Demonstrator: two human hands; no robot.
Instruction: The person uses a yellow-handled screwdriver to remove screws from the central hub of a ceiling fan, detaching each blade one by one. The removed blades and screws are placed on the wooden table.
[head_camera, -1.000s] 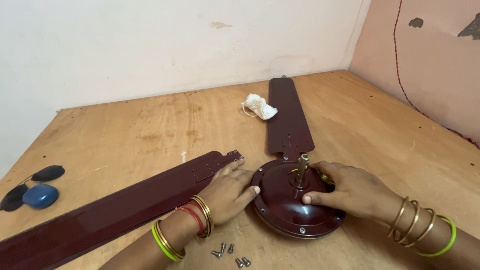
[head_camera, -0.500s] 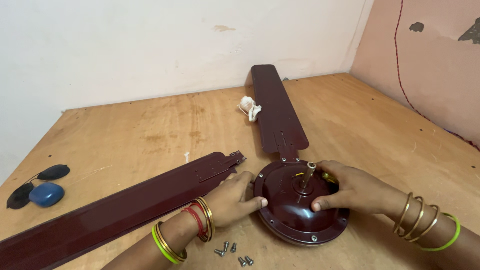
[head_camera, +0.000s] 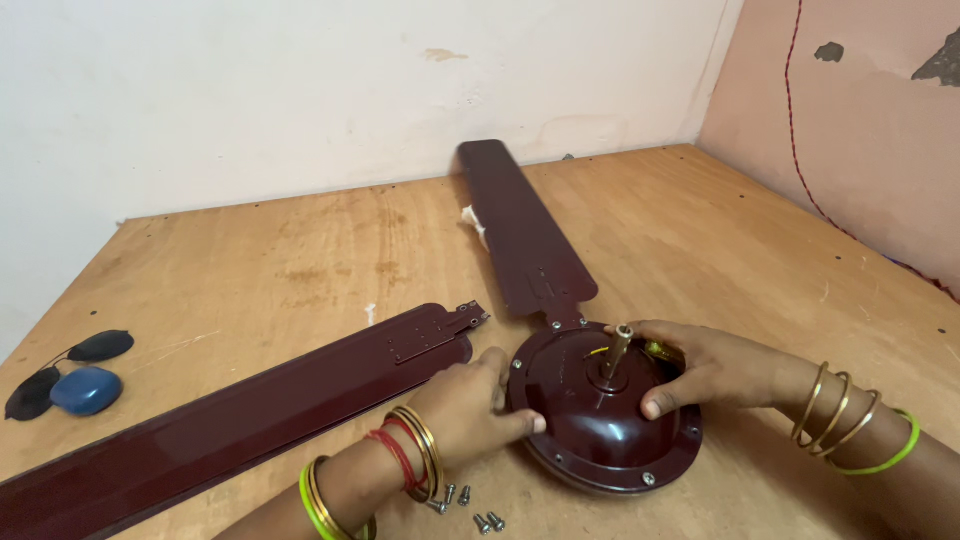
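Observation:
A dark maroon ceiling-fan motor housing (head_camera: 590, 425) lies on the wooden board, its brass shaft (head_camera: 615, 350) pointing up. My left hand (head_camera: 470, 405) grips its left rim; my right hand (head_camera: 700, 365) rests on its right top, thumb on the dome. One maroon blade (head_camera: 520, 235) is fastened to the housing and stretches away toward the wall. A second, loose blade (head_camera: 230, 425) lies to the left, its bracket end (head_camera: 440, 330) just beside my left hand. Several small screws (head_camera: 470, 508) lie by my left wrist.
The wooden board (head_camera: 250, 260) meets a white wall behind and a pink wall on the right. Dark sunglasses (head_camera: 70, 360) and a small blue case (head_camera: 85, 390) sit at the far left. A white scrap (head_camera: 472, 222) peeks from under the attached blade.
The housing has been turned anticlockwise, so the attached blade swung left over the white scrap. Both hands stayed on the housing, shifting with it.

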